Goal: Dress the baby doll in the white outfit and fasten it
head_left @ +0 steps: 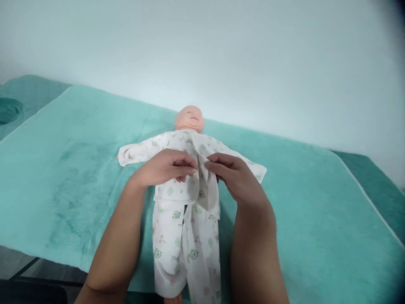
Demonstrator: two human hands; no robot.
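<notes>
- At 6 o'clock, nearest, a pinkish plastic foot (173, 300) shows below long white cotton trousers (171, 249) printed with green animal faces and small pink shapes; at 7 to 8 o'clock, a dark, smooth-looking object (31, 292) sits at the view's edge, over grey flooring (60, 270).
- Just above the trousers, a matching long-sleeved white cotton shirt (177, 192) covers the torso of a bald baby doll with pale pink plastic skin (190, 118), its front partly open and its hem overlapping the waistband.
- At the centre, toward 9 o'clock, the right hand (169, 167) has thumb and forefinger together on the shirt's front edge, at a small pale detail too small to make out.
- Just beside it, toward 3 o'clock, the left hand (236, 173) has its fingers clamped on the other front edge, lifting that flap.
- The doll lies on its back on a teal plush cover (300, 202), sleeves spread toward 10 and 2 o'clock, head at 12.
- Farthest, a plain pale wall (221, 55) rises behind the cover.
</notes>
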